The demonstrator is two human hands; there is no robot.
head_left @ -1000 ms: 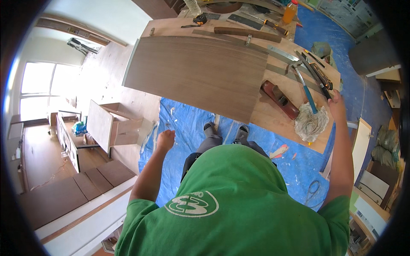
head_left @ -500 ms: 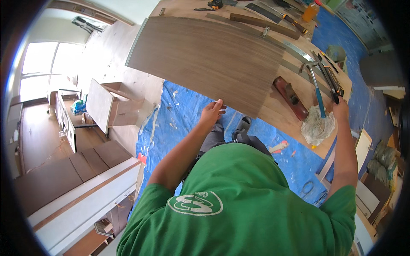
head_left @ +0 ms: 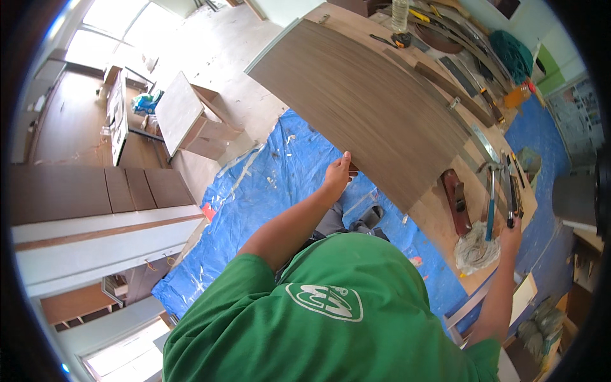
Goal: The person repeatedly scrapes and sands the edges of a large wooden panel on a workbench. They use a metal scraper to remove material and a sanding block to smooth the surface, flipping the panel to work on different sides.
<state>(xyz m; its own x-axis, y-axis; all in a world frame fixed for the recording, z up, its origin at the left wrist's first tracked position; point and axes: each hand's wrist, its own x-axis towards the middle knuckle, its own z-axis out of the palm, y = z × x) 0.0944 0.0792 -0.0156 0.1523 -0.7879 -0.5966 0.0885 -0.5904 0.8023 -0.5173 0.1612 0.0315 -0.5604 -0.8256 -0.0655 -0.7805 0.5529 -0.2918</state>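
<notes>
My left hand (head_left: pixel 338 173) grips the near edge of a wide brown wood-grain panel (head_left: pixel 363 102), thumb on top. My right hand (head_left: pixel 511 232) is closed at the end of a long black-handled tool (head_left: pixel 508 200) near the plywood's right end. Beside it on the plywood (head_left: pixel 426 223) lie a teal-handled hammer (head_left: pixel 490 213), a red-brown wooden plane (head_left: pixel 456 200), a crumpled pale rag (head_left: pixel 474 254) and a steel straightedge (head_left: pixel 485 143).
Chisels, a tape measure (head_left: pixel 401 39), a dark wooden strip (head_left: pixel 445 86) and bottles crowd the back of the bench. Blue sheeting (head_left: pixel 254 210) covers the floor around my feet. Pale carcass pieces (head_left: pixel 178 114) and brown cabinets (head_left: pixel 76 197) stand at left.
My left hand has come up and forward from beside my body onto the panel's edge. My right hand stays at the black-handled tool. The view has swung round, shifting the bench.
</notes>
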